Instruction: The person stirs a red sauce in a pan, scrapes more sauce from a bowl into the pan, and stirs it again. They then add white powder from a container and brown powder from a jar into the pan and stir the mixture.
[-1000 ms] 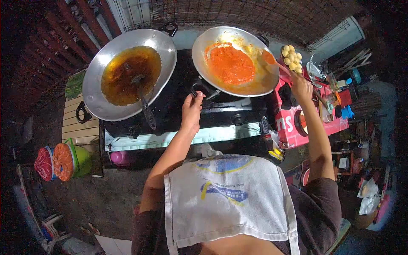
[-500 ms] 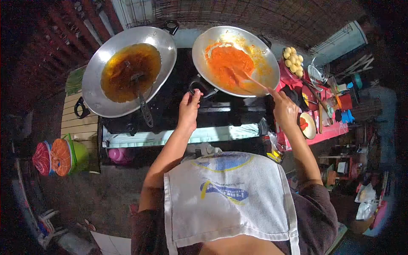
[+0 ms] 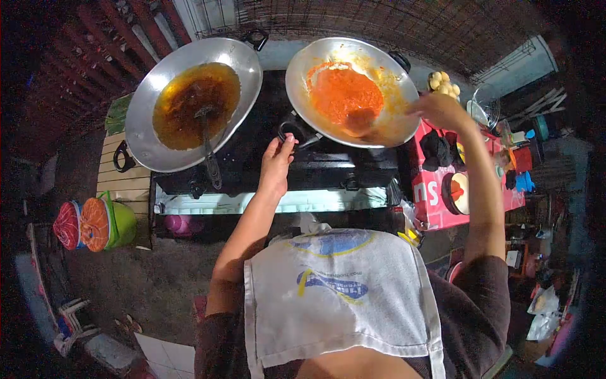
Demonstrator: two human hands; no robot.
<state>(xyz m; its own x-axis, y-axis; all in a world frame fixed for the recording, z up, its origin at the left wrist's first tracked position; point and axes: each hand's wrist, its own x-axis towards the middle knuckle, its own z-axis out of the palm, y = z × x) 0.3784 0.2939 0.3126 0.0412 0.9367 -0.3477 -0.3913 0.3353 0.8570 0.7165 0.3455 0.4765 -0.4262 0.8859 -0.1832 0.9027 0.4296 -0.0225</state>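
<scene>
My left hand point(image 3: 278, 164) is closed on the black handle point(image 3: 291, 131) at the near left of the right wok point(image 3: 391, 95). Red-orange sauce point(image 3: 347, 91) lies in that wok. My right hand point(image 3: 444, 112) is closed at the wok's right rim, its fingers over the edge of the sauce side; a wooden spatula held there hardly shows, with a dark shadow on the sauce. To the left, another wok point(image 3: 142, 126) holds brown oil point(image 3: 183, 123), and a slotted ladle point(image 3: 208, 148) leans in it.
Both woks stand on a black stove point(image 3: 252, 158). On a red-covered table point(image 3: 432, 218) at the right are a bowl with red paste point(image 3: 459, 192) and several round yellowish pieces point(image 3: 444, 84). Lidded buckets point(image 3: 120, 224) stand at the left.
My right hand has moved up and to the right, from the wok's near right rim towards the yellowish pieces. The spatula no longer shows clearly. My left hand stays at the handle.
</scene>
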